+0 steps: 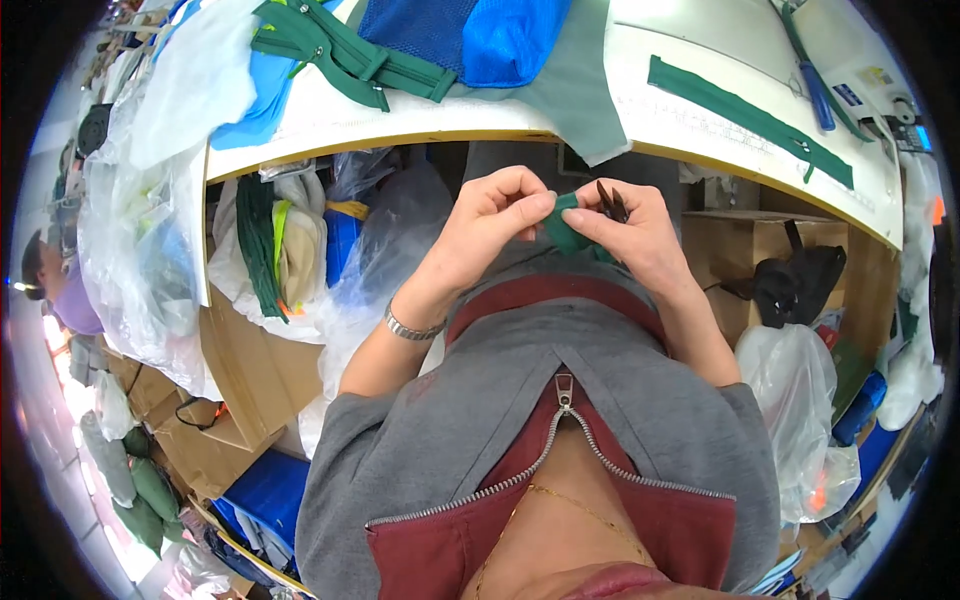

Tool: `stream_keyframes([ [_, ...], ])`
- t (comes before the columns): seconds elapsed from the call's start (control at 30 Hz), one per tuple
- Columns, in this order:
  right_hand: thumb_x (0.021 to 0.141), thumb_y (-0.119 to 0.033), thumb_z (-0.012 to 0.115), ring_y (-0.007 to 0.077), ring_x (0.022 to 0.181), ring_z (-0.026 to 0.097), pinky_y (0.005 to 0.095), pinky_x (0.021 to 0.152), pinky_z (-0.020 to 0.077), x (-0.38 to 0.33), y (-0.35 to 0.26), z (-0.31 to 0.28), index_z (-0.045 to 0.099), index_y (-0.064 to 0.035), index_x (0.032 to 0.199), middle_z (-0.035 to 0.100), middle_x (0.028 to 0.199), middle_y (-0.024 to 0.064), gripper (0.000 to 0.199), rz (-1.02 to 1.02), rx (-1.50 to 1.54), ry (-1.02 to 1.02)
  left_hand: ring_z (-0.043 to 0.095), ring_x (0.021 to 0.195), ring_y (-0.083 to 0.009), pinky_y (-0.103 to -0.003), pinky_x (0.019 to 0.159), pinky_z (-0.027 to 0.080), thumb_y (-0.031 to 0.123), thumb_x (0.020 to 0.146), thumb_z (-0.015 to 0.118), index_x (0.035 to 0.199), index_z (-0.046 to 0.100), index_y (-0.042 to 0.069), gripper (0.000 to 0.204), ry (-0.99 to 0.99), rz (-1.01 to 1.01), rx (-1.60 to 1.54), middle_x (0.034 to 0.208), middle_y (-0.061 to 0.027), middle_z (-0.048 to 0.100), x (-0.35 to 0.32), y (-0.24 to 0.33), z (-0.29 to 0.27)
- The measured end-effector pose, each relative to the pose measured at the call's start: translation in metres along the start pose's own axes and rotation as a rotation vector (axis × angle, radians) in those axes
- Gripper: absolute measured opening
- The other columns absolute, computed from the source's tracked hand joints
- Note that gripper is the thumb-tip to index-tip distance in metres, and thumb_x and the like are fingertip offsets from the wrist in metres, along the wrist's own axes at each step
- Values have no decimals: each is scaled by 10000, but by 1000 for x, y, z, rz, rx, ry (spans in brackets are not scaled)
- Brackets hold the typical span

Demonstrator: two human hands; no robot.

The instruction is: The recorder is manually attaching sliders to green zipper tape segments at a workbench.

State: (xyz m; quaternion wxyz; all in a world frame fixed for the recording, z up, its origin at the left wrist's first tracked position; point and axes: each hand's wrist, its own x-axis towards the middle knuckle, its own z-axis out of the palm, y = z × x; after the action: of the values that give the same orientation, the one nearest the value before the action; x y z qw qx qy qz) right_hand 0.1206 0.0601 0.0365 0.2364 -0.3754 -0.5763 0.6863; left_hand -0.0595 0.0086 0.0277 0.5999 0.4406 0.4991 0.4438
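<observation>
My left hand (490, 225) and my right hand (630, 235) meet in front of my chest, below the edge of the white table (680, 130). Both pinch a small piece of green fabric tape (566, 228) between thumbs and fingertips. My right hand also holds small dark snips (612, 200), their tips pointing up beside the tape. A metal bracelet (410, 328) circles my left wrist. On the table lie a long green zipper strip (750, 115) at the right and a bundle of green zippers (345, 50) at the left.
Blue mesh fabric (470, 30) and grey cloth (580, 90) lie on the table's far side. Clear plastic bags (150, 240) hang at the left, cardboard boxes (240, 370) stand under the table, and a white bag (800, 400) sits at my right. Another person (55, 285) is at far left.
</observation>
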Motion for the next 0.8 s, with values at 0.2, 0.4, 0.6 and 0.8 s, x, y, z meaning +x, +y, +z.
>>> stream_keyframes([
  [0.2, 784, -136, 630, 17, 610, 439, 185, 527, 351, 0, -1, 3, 615, -2, 830, 536, 660, -39, 142, 155, 70, -54, 514, 659, -58, -185, 600, 418, 154, 834, 586, 859, 554, 30, 130, 0, -181, -525, 717, 5, 541, -6, -13, -1],
  [0.4, 786, -111, 616, 44, 629, 506, 209, 541, 409, 0, 13, 10, 624, 22, 878, 591, 695, 4, 162, -86, -20, 80, 604, 685, -167, -251, 595, 468, 31, 727, 650, 814, 613, 4, 98, 295, 559, 706, 784, -85, 619, -7, -1, 4],
  [0.6, 759, -60, 611, 110, 649, 583, 240, 572, 444, -2, 8, 12, 616, 35, 879, 622, 725, 96, 153, -242, -415, 77, 611, 652, -199, -277, 577, 479, 14, 680, 659, 779, 625, 16, 104, 213, 644, 881, 714, -91, 618, -9, -3, -3],
  [0.8, 758, -58, 612, 124, 652, 591, 249, 584, 451, -4, 9, 10, 615, 31, 878, 627, 746, 111, 149, -220, -406, 18, 600, 608, -161, -244, 555, 460, 7, 661, 636, 743, 624, 4, 83, 194, 464, 742, 680, -78, 611, -13, 5, -3],
])
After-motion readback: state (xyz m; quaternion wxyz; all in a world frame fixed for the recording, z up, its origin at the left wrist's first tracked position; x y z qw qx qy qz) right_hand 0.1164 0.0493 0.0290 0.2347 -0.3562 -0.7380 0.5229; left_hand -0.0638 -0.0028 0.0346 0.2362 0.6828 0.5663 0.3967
